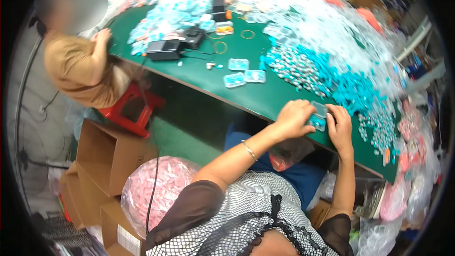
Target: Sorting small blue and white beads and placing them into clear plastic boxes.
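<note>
A small clear plastic case [319, 110] with its lid raised lies between my two hands at the table's near edge. Small teal pieces sit in its lower half. My left hand [296, 117] grips the case's left side, fingers bent over the edge. On the opposite side, my right hand [340, 125] has its thumb and fingers closed about the lid and rim. Three similar cases [255, 76] with teal contents rest further left on the table. Beyond my hands lies a heap of silver-and-teal round parts [298, 68], beside a pile of teal plastic pieces [355, 90].
The green table [199, 78] carries a large heap of clear plastic cases [327, 33]. Black devices [163, 50] with cables and rubber bands [220, 47] are at its left. Another person [78, 64] sits beside a red stool [132, 111]. Cardboard boxes [97, 156] and a bag of pink pieces [159, 192] stand below.
</note>
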Demonstrator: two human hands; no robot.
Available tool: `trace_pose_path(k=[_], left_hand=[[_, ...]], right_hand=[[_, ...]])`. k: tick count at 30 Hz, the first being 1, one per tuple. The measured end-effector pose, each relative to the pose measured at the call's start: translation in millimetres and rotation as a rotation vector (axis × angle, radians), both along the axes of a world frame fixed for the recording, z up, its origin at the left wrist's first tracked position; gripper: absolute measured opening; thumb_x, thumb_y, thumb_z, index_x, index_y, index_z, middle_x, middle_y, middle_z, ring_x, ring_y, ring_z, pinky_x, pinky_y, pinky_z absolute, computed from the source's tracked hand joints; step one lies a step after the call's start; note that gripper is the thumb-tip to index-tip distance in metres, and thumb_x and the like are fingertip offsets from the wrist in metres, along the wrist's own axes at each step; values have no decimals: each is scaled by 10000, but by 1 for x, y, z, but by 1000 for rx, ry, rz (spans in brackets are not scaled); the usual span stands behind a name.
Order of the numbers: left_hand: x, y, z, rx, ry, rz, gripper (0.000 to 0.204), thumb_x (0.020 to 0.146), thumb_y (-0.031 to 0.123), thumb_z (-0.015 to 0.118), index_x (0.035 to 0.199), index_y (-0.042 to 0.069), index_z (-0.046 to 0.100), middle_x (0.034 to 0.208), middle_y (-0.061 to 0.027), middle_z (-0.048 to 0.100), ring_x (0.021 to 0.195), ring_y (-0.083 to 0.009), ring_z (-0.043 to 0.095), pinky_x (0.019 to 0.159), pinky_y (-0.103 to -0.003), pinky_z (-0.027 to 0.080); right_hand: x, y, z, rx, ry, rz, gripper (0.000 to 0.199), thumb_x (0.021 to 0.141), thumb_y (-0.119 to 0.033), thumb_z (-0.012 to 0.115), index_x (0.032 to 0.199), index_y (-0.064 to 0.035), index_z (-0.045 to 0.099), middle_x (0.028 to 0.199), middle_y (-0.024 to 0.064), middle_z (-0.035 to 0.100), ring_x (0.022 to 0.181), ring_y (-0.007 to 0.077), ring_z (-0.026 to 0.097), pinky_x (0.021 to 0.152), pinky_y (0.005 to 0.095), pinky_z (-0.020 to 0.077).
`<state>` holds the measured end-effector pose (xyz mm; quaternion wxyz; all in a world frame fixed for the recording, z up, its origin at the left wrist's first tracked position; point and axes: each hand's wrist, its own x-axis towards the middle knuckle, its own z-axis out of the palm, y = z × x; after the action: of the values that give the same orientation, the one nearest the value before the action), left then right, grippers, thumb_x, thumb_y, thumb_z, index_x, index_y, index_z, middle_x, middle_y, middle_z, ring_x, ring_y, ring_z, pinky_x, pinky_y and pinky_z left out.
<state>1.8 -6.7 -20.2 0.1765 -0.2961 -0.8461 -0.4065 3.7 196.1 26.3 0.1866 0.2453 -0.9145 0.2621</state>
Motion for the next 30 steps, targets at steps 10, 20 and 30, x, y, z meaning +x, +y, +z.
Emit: trace_pose_path(k=[10,20,30], left_hand=[[11,-2,4,99,-62,33,591,676,264,840,1173,92,570,968,-95,579,970,-306,579,820,-432,448],[5,-2,-2,-16,78,50,268,878,303,661,1027,82,633,931,-108,550,887,-314,580,762,-426,464],[-30,-45,71,1017,-241,-126,305,888,208,716,1129,47,622,858,-10,539,747,-110,514,667,-289,456]], right_hand=[[-12,-1,-13,-163,-58,26,230,766,31,720,976,-4,633,865,105,590,680,193,565,609,311,464],[17,-15,-13,-100,82,126,219,764,27,685,977,6,638,916,141,622,817,280,629,724,354,503],[-59,-69,96,-311,12,323,145,844,-64,700,968,9,683,888,64,671,794,147,607,722,276,489]])
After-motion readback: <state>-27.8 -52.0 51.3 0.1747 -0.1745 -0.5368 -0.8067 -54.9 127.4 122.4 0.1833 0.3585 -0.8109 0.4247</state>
